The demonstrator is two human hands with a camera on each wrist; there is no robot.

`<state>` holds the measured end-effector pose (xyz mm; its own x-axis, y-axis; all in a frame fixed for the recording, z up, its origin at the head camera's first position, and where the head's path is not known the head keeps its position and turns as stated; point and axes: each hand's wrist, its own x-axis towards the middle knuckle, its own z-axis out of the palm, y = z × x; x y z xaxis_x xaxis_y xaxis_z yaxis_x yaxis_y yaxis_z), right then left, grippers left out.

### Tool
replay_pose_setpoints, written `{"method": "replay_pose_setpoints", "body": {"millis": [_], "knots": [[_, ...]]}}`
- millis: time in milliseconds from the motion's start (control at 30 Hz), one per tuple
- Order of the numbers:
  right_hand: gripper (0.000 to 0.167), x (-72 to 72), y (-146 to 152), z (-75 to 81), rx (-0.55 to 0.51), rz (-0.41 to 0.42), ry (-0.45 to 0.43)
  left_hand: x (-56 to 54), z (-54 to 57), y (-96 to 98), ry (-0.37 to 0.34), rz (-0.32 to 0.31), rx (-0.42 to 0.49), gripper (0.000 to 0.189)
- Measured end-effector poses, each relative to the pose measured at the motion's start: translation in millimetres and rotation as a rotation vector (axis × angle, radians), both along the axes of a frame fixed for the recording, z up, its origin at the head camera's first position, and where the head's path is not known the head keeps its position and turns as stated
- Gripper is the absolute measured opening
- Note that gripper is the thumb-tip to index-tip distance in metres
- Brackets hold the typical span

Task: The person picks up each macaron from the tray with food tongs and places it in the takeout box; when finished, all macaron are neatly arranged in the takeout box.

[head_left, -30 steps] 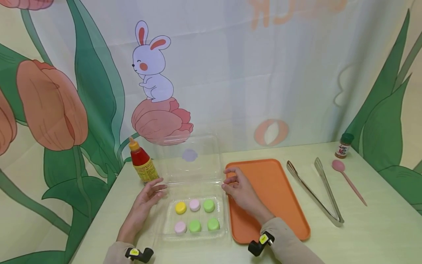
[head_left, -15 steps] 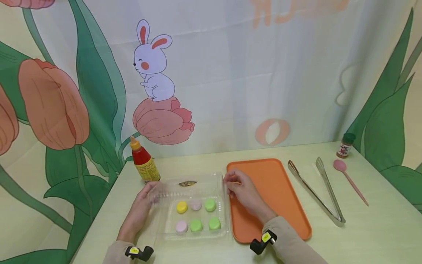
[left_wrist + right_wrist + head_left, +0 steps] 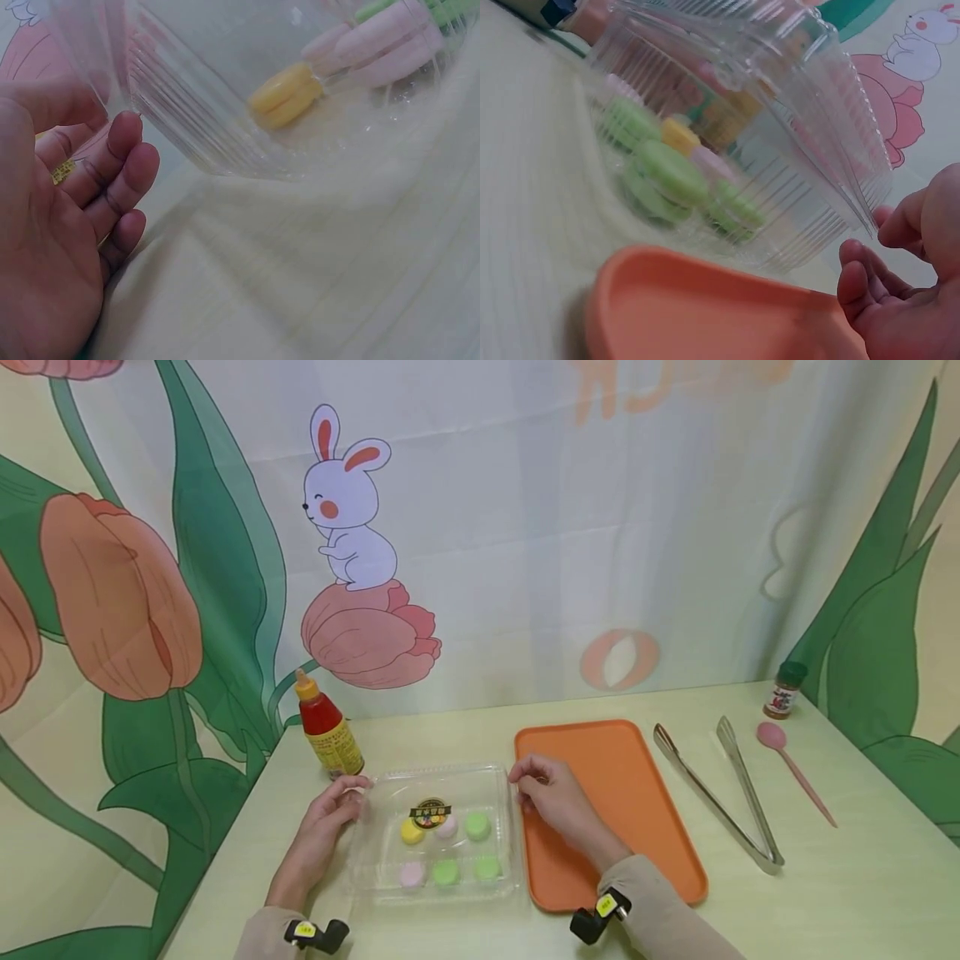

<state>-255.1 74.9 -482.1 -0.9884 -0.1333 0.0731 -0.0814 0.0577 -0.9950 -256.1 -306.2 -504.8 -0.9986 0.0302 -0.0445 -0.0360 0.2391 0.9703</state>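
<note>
A clear plastic clamshell box (image 3: 375, 860) lies on the table, its lid with a dark and gold label (image 3: 431, 807) swung down over the base. Through the plastic show several macarons: a yellow one (image 3: 412, 832), pink ones (image 3: 412, 874) and green ones (image 3: 477, 826). My left hand (image 3: 326, 822) is at the box's back left corner; in the left wrist view its fingertips pinch the lid's edge. On the opposite side, my right hand (image 3: 558, 797) pinches the lid's back right corner between thumb and forefinger, as the right wrist view shows. Whether the front edges meet is unclear.
An orange tray (image 3: 615, 777) lies beside the box, under my right forearm. Behind my left hand stands a red sauce bottle (image 3: 330, 735). To the right are metal tongs (image 3: 720, 806), a pink spoon (image 3: 795, 768) and a small seasoning jar (image 3: 783, 693). A printed curtain (image 3: 510, 552) hangs behind.
The lid stood raised at the back a second ago, then tilted forward, and now lies over the macarons. Both hands closed in on its back corners and otherwise barely moved.
</note>
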Motion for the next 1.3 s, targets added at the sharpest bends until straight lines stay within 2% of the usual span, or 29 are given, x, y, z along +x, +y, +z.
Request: {"method": "replay_pose_setpoints", "body": {"millis": [200,400,700,900,1033,1167,1300], "knots": [[0.018,17.5,14,8.5,0.23,0.07,0.103,-0.6,-1.2,-1.4,-0.003,0.006,0.003,0.028],[0.028,43.8,28,14.2,0.316,0.192,0.169,2.5,-1.1,-0.9,-0.005,0.016,-0.002,0.028],[0.056,81.1,32,17.4,0.267,0.319,0.14,1.9,-0.9,-0.9,-0.014,0.023,-0.001,0.029],[0.058,87.3,29,10.7,0.215,0.324,0.087,2.5,-0.5,-0.9,-0.001,0.024,0.011,0.03],[0.058,87.6,29,9.2,0.212,0.319,0.064,5.9,4.5,0.4,0.001,0.053,-0.016,0.03],[0.057,88.1,27,8.5,0.21,0.306,0.058,15.6,13.3,-1.0,-0.023,0.081,-0.087,0.031],[0.056,89.2,26,6.7,0.201,0.293,0.057,37.3,23.0,-6.9,-0.044,0.084,-0.101,0.036]]}}
